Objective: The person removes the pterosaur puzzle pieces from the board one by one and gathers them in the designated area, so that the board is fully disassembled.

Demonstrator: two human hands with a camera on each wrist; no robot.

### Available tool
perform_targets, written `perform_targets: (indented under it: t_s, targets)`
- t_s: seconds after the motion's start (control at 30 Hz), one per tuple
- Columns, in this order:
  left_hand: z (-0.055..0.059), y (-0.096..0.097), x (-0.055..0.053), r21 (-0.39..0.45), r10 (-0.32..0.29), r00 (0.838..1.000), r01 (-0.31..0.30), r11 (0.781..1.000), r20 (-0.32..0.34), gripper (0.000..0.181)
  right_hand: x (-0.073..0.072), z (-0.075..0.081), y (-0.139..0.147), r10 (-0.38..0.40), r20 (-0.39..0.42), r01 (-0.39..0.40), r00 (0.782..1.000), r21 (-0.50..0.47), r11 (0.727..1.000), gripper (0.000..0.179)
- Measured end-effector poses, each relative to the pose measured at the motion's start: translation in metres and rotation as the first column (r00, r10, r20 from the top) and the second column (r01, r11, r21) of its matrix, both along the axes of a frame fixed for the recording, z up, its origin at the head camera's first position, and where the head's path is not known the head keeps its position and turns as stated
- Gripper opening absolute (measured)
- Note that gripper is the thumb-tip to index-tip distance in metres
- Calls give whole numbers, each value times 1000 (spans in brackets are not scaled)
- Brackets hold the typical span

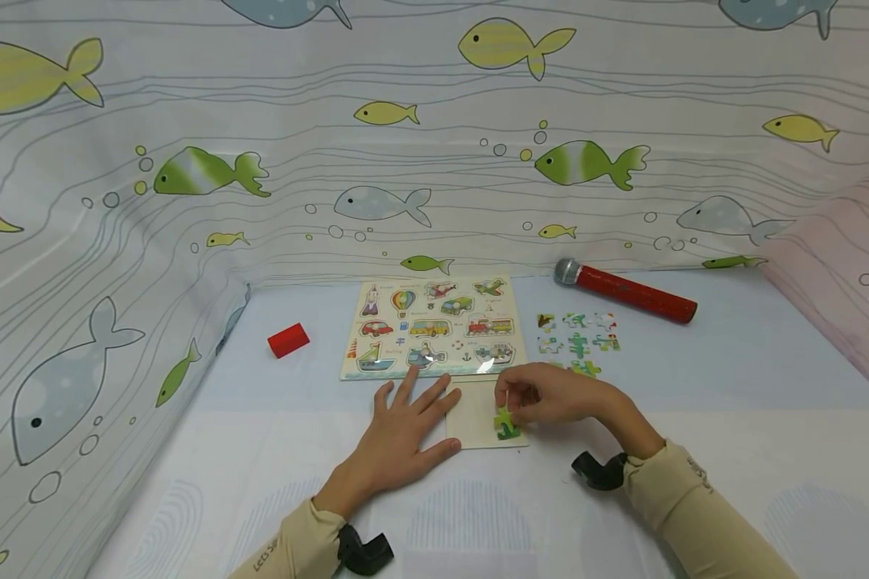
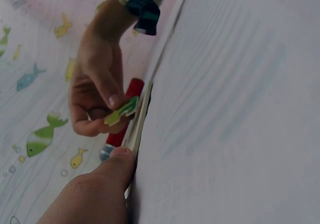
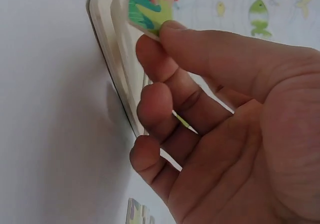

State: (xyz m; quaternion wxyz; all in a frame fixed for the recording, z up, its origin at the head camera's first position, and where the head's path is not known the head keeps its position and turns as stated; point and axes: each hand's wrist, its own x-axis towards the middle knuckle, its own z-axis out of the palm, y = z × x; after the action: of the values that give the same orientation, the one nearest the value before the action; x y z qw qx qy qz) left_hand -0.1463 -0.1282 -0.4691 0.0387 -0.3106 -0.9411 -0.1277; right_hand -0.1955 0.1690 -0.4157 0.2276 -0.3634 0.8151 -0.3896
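Green puzzle piece [image 1: 505, 424] pinched by right hand [image 1: 550, 394] over tray edge [image 1: 478, 438] — left hand [image 1: 405, 438] flat, holding nothing.

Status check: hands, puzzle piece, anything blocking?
Left hand flat, steadying the blank puzzle tray. Right hand pinches green puzzle piece over the tray. Loose pieces lie off to the side; nothing in the way.
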Motion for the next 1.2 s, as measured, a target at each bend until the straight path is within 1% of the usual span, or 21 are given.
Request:
perform_targets:
  t_s: [0.13, 0.3, 0.43, 0.63, 0.87, 0.97, 1.13, 1.2]
  targets:
    - [-1, 0, 0, 0, 0, 1000, 0, 1000, -1, 68, -4, -1, 6, -29, 43, 30, 999, -34, 999, 16]
    - [-1, 0, 0, -3, -2, 1000, 2, 1000, 1, 68, -10, 3, 23, -112, 79, 115, 991, -44, 992, 14]
    - [-1, 0, 0, -1, -6, 1000, 6, 1000, -3, 68, -16, 6, 43, -188, 73, 192, 979, -37, 981, 13]
    - [-1, 0, 1, 1, -7, 1000, 7, 1000, -7, 69, -24, 10, 75, -285, 39, 285, 958, -5, 958, 16]
    - [-2, 0, 0, -2, -5, 1000, 5, 1000, -10, 69, -24, 16, 107, -386, 0, 386, 922, 40, 922, 20]
    - [-2, -1, 0, -3, -5, 1000, 5, 1000, -13, 69, -23, 16, 117, -408, -4, 408, 913, 57, 911, 21]
    - [-3, -1, 1, 3, -5, 1000, 5, 1000, -6, 69, -23, 12, 130, -414, -10, 414, 910, 54, 909, 19]
    - [-2, -1, 1, 4, -6, 1000, 6, 1000, -5, 68, -23, 8, 136, -425, -2, 424, 905, 59, 904, 18]
